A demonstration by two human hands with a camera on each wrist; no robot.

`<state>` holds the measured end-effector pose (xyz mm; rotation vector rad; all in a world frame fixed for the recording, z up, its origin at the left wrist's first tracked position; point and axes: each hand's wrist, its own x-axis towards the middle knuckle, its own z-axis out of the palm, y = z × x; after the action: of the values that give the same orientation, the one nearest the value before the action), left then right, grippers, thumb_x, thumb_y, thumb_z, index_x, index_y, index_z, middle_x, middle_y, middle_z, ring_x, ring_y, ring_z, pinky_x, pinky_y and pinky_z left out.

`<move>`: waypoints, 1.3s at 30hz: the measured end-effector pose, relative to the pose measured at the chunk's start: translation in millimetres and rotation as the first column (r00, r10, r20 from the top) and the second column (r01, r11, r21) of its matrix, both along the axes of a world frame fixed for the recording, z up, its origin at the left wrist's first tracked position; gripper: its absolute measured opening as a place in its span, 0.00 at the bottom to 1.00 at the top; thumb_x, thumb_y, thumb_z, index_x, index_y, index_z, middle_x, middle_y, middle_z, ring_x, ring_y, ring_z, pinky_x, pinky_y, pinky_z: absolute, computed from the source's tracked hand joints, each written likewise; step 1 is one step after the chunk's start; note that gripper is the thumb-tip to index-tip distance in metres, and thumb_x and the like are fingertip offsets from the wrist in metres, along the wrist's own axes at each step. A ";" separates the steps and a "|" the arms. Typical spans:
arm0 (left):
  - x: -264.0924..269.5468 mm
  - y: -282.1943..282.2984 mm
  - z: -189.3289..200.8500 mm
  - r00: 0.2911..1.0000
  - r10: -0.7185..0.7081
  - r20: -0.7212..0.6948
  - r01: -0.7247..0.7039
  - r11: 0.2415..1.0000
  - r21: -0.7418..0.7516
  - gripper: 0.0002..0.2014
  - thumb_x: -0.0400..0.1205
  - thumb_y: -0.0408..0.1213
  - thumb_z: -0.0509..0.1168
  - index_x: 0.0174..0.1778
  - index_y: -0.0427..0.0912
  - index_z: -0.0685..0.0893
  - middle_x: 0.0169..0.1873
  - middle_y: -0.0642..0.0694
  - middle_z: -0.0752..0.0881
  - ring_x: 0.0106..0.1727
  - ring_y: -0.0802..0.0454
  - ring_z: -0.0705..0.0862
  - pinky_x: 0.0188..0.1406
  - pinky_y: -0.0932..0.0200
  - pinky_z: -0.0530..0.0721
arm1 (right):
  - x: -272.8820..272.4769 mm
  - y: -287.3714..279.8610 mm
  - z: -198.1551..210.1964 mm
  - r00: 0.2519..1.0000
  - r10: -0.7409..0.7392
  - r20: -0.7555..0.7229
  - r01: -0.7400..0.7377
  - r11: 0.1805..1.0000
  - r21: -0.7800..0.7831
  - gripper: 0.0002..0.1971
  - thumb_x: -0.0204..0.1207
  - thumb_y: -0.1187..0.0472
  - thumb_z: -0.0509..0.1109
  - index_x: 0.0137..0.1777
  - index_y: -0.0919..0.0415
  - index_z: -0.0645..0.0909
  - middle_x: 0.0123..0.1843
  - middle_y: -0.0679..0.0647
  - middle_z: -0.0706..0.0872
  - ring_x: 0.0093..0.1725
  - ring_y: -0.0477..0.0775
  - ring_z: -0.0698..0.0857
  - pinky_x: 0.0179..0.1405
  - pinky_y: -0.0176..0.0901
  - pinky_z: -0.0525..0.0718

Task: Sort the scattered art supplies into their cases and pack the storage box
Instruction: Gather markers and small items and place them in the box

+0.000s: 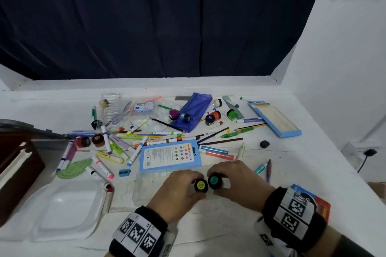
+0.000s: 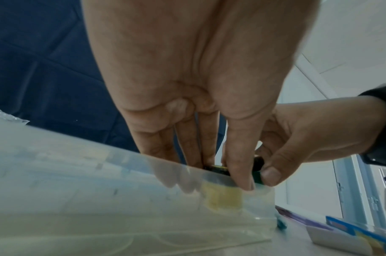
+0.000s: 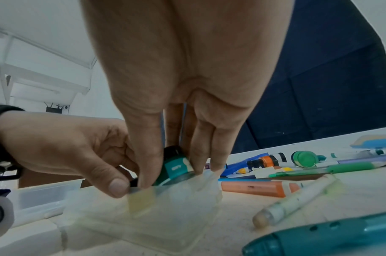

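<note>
A yellow-lidded paint pot [image 1: 201, 186] and a teal-lidded paint pot [image 1: 214, 181] stand side by side at the right end of a clear plastic tray [image 1: 146, 189] near the table's front edge. My left hand [image 1: 194, 186] pinches the yellow pot from above. In the left wrist view its yellow body [image 2: 222, 197] sits down in the tray [image 2: 100, 199] between the fingers of my left hand [image 2: 216, 173]. My right hand [image 1: 221, 182] grips the teal pot. In the right wrist view the teal pot [image 3: 178, 168] is tilted over the tray's edge [image 3: 165, 216], between thumb and fingers of my right hand [image 3: 174, 171].
Markers, pencils and more paint pots lie scattered behind the tray. A blue colour-pencil box [image 1: 170, 157] lies just beyond it, a blue pouch [image 1: 193, 110] farther back, an open blue case [image 1: 273, 119] back right. A clear container [image 1: 69, 210] and a brown box [image 1: 16, 173] are left.
</note>
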<state>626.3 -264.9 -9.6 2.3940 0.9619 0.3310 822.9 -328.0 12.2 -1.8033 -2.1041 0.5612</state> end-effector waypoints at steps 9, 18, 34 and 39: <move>2.0 8.8 2.7 1.000 -0.008 0.011 0.009 0.998 -0.069 0.17 0.78 0.45 0.76 0.62 0.54 0.86 0.55 0.60 0.88 0.53 0.64 0.82 0.59 0.65 0.81 | 4.4 7.4 -2.1 0.997 0.033 -0.066 -0.039 0.995 -0.090 0.15 0.73 0.53 0.78 0.54 0.44 0.75 0.53 0.42 0.86 0.53 0.42 0.84 0.59 0.45 0.86; -2.0 11.3 -7.4 1.000 0.013 0.019 -0.011 0.994 -0.105 0.17 0.77 0.49 0.76 0.62 0.56 0.86 0.53 0.61 0.88 0.53 0.64 0.83 0.60 0.59 0.83 | 4.0 8.7 -0.3 0.995 0.097 0.016 -0.094 0.988 -0.121 0.14 0.75 0.51 0.76 0.57 0.46 0.77 0.56 0.42 0.85 0.55 0.43 0.82 0.60 0.45 0.83; 11.6 16.0 11.9 0.981 -0.117 -0.153 0.108 0.992 -0.065 0.11 0.81 0.41 0.72 0.59 0.51 0.90 0.52 0.51 0.88 0.53 0.56 0.83 0.55 0.58 0.82 | -9.2 9.1 13.1 0.901 0.153 0.406 -0.123 0.987 -0.101 0.13 0.80 0.52 0.71 0.62 0.52 0.85 0.56 0.50 0.87 0.57 0.53 0.82 0.63 0.50 0.79; 13.6 18.1 15.0 0.970 -0.140 -0.198 0.129 0.989 -0.069 0.10 0.80 0.39 0.72 0.56 0.51 0.90 0.50 0.52 0.90 0.52 0.56 0.84 0.56 0.55 0.84 | -10.9 9.1 16.1 0.920 0.133 0.369 -0.096 0.989 -0.116 0.14 0.79 0.53 0.72 0.64 0.52 0.85 0.57 0.50 0.87 0.57 0.53 0.83 0.63 0.49 0.80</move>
<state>639.9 -246.8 5.4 2.4609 0.8770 0.0096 811.9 -318.9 28.2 -1.9805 -2.4864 0.3698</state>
